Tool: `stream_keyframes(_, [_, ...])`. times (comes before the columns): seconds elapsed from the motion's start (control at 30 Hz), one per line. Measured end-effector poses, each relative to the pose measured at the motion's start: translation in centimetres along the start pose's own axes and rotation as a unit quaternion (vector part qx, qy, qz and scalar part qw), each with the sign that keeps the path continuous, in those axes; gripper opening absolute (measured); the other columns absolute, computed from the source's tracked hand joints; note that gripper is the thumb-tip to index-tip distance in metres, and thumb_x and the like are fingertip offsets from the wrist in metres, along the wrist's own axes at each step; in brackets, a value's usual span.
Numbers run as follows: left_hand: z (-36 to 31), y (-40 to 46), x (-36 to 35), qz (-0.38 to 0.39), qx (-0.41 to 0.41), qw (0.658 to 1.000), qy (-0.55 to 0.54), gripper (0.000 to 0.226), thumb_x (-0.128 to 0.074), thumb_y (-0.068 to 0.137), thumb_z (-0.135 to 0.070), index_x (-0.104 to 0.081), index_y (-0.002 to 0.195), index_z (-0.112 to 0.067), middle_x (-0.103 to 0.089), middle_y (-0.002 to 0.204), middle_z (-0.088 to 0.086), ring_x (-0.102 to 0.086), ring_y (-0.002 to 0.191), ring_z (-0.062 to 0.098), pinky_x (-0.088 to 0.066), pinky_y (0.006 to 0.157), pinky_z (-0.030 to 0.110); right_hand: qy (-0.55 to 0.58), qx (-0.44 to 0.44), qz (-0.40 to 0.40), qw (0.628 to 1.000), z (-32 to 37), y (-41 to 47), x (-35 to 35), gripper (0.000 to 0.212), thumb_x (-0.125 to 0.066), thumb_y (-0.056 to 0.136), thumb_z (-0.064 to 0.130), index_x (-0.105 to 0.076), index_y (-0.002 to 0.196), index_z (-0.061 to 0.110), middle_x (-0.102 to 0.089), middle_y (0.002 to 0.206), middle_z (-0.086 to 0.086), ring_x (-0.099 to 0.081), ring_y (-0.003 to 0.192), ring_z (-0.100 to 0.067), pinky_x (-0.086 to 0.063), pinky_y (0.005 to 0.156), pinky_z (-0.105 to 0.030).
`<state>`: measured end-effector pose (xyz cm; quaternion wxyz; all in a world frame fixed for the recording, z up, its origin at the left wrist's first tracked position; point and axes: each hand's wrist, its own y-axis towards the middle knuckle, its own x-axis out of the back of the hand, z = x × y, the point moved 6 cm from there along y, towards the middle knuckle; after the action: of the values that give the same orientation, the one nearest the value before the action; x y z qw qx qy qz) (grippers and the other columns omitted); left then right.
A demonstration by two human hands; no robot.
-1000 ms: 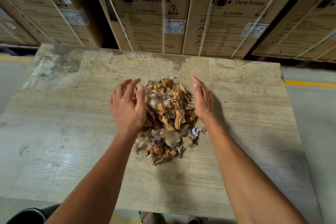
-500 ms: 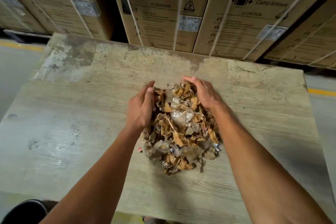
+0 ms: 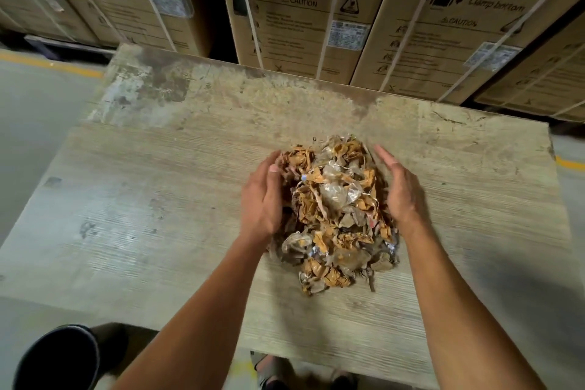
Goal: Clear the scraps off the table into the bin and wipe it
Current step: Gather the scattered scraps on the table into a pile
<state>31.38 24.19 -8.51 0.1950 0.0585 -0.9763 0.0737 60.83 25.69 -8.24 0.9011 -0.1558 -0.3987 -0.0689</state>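
A heap of scraps (image 3: 335, 212), crumpled brown paper and clear plastic bits, lies near the middle of the worn wooden table (image 3: 152, 218). My left hand (image 3: 262, 199) presses flat against the heap's left side, fingers straight. My right hand (image 3: 400, 190) is cupped against the heap's right side, fingers straight and pointing away from me. Both hands flank the pile; neither grips any of it. A dark round bin (image 3: 60, 358) stands on the floor below the table's near left corner, partly cut off by the frame edge.
Strapped cardboard washing-machine boxes (image 3: 316, 19) stand in a row right behind the table's far edge. Grey floor with a yellow line (image 3: 47, 63) lies to the left. My feet (image 3: 275, 374) show under the near table edge.
Both hands closed in on the scraps from the sides and pushed them into a tighter, taller heap. The view shifted left, showing more of the bin.
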Motion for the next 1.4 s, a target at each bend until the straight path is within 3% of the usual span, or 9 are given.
stream_keyframes(0.1, [2.5, -0.7, 5.0, -0.094, 0.026, 0.995, 0.037, 0.062, -0.027, 0.112, -0.062, -0.051, 0.161, -0.034, -0.055, 0.163, -0.001, -0.049, 0.150, 0.019, -0.042, 0.123, 0.059, 0.027, -0.063, -0.094, 0.993, -4.2, -1.8, 3.0, 0.077, 0.003, 0.098, 0.059, -0.034, 0.165, 0.048, -0.036, 0.174, -0.006, -0.073, 0.092, -0.033, -0.061, 0.065, -0.044])
stream_keyframes(0.2, [5.0, -3.2, 7.4, -0.120, 0.046, 0.986, 0.105, 0.065, -0.022, 0.113, -0.055, -0.041, 0.168, -0.027, -0.041, 0.174, -0.002, -0.032, 0.162, 0.016, -0.024, 0.133, 0.056, 0.081, -0.121, -0.155, 0.977, -6.7, -5.8, 2.6, 0.073, -0.002, 0.103, 0.062, -0.035, 0.165, 0.044, -0.038, 0.173, 0.001, -0.059, 0.141, -0.032, -0.056, 0.106, -0.052])
stream_keyframes(0.37, [3.4, -7.3, 0.5, -0.079, 0.047, 0.988, 0.126, 0.069, -0.013, 0.114, -0.061, -0.037, 0.169, -0.027, -0.033, 0.176, -0.010, -0.022, 0.164, 0.006, -0.012, 0.137, 0.049, 0.116, -0.070, -0.162, 0.977, -4.0, -8.5, -3.7, 0.090, 0.010, 0.099, 0.079, -0.032, 0.165, 0.034, -0.038, 0.172, 0.000, -0.059, 0.141, -0.038, -0.052, 0.094, -0.046])
stream_keyframes(0.53, [0.8, -8.2, -3.4, -0.055, 0.034, 0.998, -0.007, 0.062, -0.023, 0.116, -0.053, -0.038, 0.169, -0.026, -0.041, 0.174, -0.007, -0.032, 0.162, 0.010, -0.024, 0.136, 0.050, 0.182, -0.088, -0.223, 0.954, -1.3, -10.6, -3.2, 0.071, -0.010, 0.106, 0.037, -0.041, 0.164, 0.010, -0.043, 0.169, -0.012, -0.043, 0.155, -0.022, -0.037, 0.128, -0.050])
stream_keyframes(0.77, [4.2, -13.2, 1.1, -0.170, 0.081, 0.982, -0.019, 0.060, -0.027, 0.115, -0.053, -0.031, 0.171, -0.033, -0.036, 0.176, -0.006, -0.032, 0.162, 0.015, -0.033, 0.131, 0.057, 0.214, -0.121, -0.289, 0.925, -5.6, -16.5, -4.1, 0.065, -0.012, 0.112, 0.044, -0.026, 0.171, 0.023, -0.021, 0.179, -0.001, -0.018, 0.166, -0.010, -0.020, 0.136, -0.050])
stream_keyframes(0.87, [3.1, -15.2, -2.2, -0.173, 0.077, 0.982, 0.000, 0.060, -0.027, 0.117, -0.045, -0.027, 0.174, -0.023, -0.029, 0.179, -0.003, -0.024, 0.166, 0.014, -0.027, 0.134, 0.053, 0.189, -0.105, -0.260, 0.941, -2.6, -17.6, -6.6, 0.062, -0.013, 0.114, 0.039, -0.020, 0.171, 0.016, -0.011, 0.174, 0.007, -0.004, 0.155, 0.020, -0.005, 0.132, -0.017])
stream_keyframes(1.0, [0.7, -15.4, -6.4, -0.153, 0.040, 0.987, -0.039, 0.059, -0.028, 0.118, -0.041, -0.025, 0.173, -0.021, -0.024, 0.181, 0.001, -0.018, 0.168, 0.012, -0.019, 0.137, 0.040, 0.239, -0.032, -0.239, 0.941, -0.7, -17.0, -8.2, 0.075, -0.016, 0.113, 0.060, -0.027, 0.170, 0.012, -0.024, 0.175, 0.001, -0.022, 0.159, 0.005, -0.027, 0.131, -0.027])
stream_keyframes(1.23, [-1.0, -13.5, -1.0, -0.202, 0.025, 0.978, -0.047, 0.056, -0.030, 0.117, -0.046, -0.040, 0.167, -0.024, -0.037, 0.173, -0.001, -0.033, 0.160, 0.013, -0.028, 0.129, 0.038, 0.253, 0.025, -0.298, 0.920, -1.9, -16.0, -2.0, 0.052, -0.029, 0.115, 0.038, -0.047, 0.160, 0.019, -0.045, 0.165, -0.002, -0.049, 0.149, -0.018, -0.050, 0.116, -0.050])
stream_keyframes(1.4, [-4.2, -7.1, -0.2, -0.108, -0.021, 0.994, -0.003, 0.061, -0.026, 0.114, -0.059, -0.048, 0.164, -0.032, -0.041, 0.170, 0.002, -0.036, 0.158, 0.018, -0.032, 0.131, 0.053, 0.181, 0.057, -0.227, 0.955, 3.0, -11.9, 0.6, 0.059, -0.032, 0.114, 0.047, -0.044, 0.164, 0.018, -0.042, 0.169, -0.003, -0.035, 0.147, 0.010, -0.035, 0.121, -0.021])
